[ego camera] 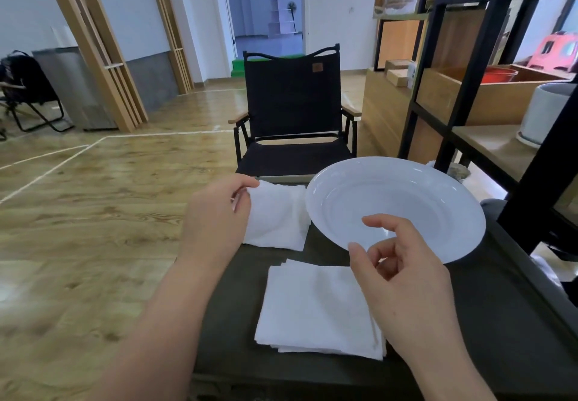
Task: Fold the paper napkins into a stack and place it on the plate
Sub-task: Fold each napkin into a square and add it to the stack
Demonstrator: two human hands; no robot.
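- White paper napkins: folded stack (319,310) near table (488,313) edge, another napkin (278,217) farther off, touching plate (397,206) rim.
- Left hand (219,212) pinches far napkin's corner; right hand (403,278) hovers loosely curled, holding nothing.
- Napkins likely light, floppy, tearable; grip edges. Plate looks breakable.
- Chair (294,112) label unreadable.

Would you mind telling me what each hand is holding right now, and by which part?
The left hand pinches the far napkin at its upper left corner. The right hand holds nothing.
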